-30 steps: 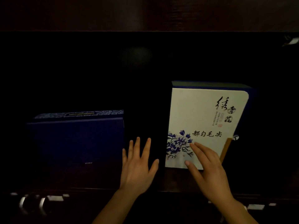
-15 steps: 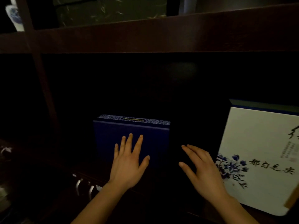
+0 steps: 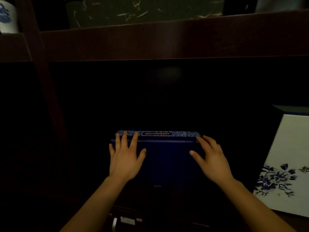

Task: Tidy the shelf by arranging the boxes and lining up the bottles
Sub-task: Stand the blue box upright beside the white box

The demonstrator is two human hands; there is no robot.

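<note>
A dark blue box [image 3: 167, 158] with a patterned blue-and-white top edge stands upright in the dark lower shelf bay. My left hand [image 3: 124, 158] lies flat on its front near the left edge, fingers spread and reaching the top rim. My right hand [image 3: 211, 159] rests against the right part of the front, fingertips at the top right corner. Neither hand wraps around the box. A white box with blue flowers and black characters [image 3: 287, 166] stands at the right, apart from both hands.
A dark wooden shelf board [image 3: 150, 42] runs above the bay, with a green flecked box [image 3: 143, 10] on it. A blue-and-white porcelain piece [image 3: 6, 17] shows at the upper left beyond a wooden upright [image 3: 41, 77]. Metal handles [image 3: 115, 223] glint below.
The view swung left from the white box to the blue box. My right hand left the white box, and both hands now lie on the blue box's front.
</note>
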